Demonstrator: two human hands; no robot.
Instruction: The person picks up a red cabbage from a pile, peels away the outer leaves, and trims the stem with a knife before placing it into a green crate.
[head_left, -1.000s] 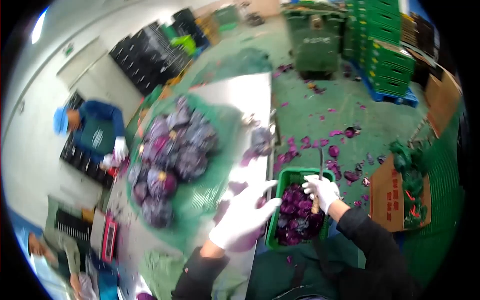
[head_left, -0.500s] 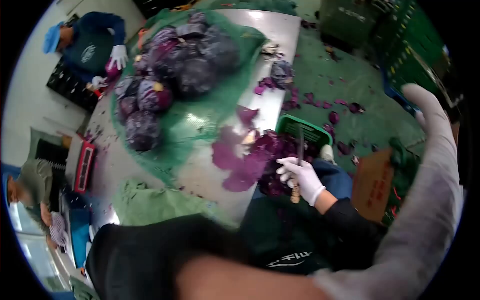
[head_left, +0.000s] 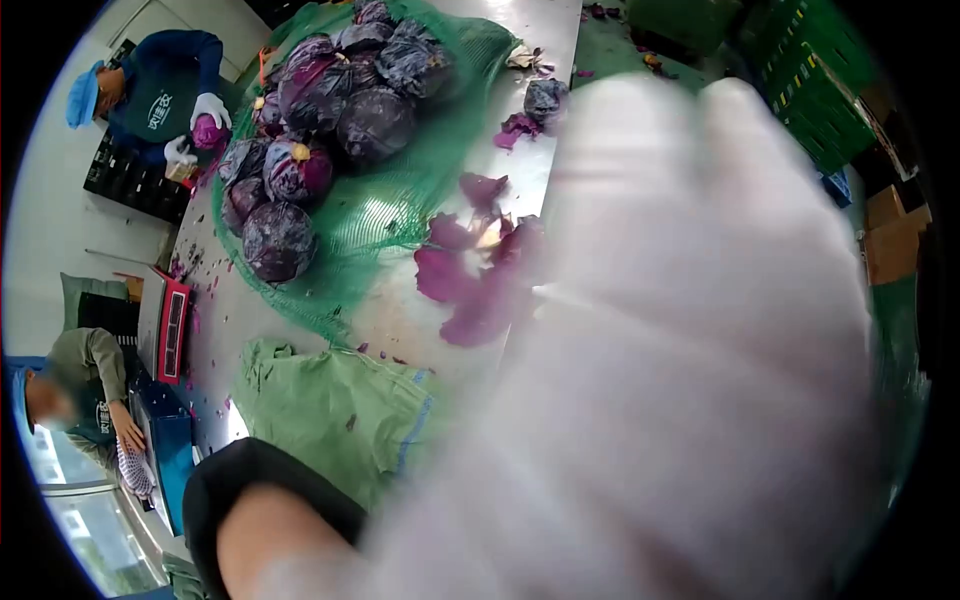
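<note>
My left hand [head_left: 680, 340], in a white glove, is very close to the camera, blurred, and fills the centre and right. Its visible fingers point upward and stand apart, with nothing seen between them. A black sleeve and bare wrist lead to it from the bottom left. Beyond it, loose purple leaves [head_left: 465, 300] lie on the metal table [head_left: 385, 325]. Red cabbages [head_left: 375, 125] are piled on a green net [head_left: 440, 165]. One small cabbage [head_left: 545, 100] sits by the table's edge. My right hand does not show.
A co-worker [head_left: 150, 95] at the upper left handles a purple cabbage [head_left: 208, 132]. Another person [head_left: 85, 385] stands at the lower left near a blue box [head_left: 165, 430]. A green sack [head_left: 335, 410] lies on the near table. Green crates [head_left: 820, 100] are stacked at the upper right.
My left hand has swung in front of the camera, covering the middle and right. My right hand, its knife, and the green basket are now hidden. The view has shifted slightly.
</note>
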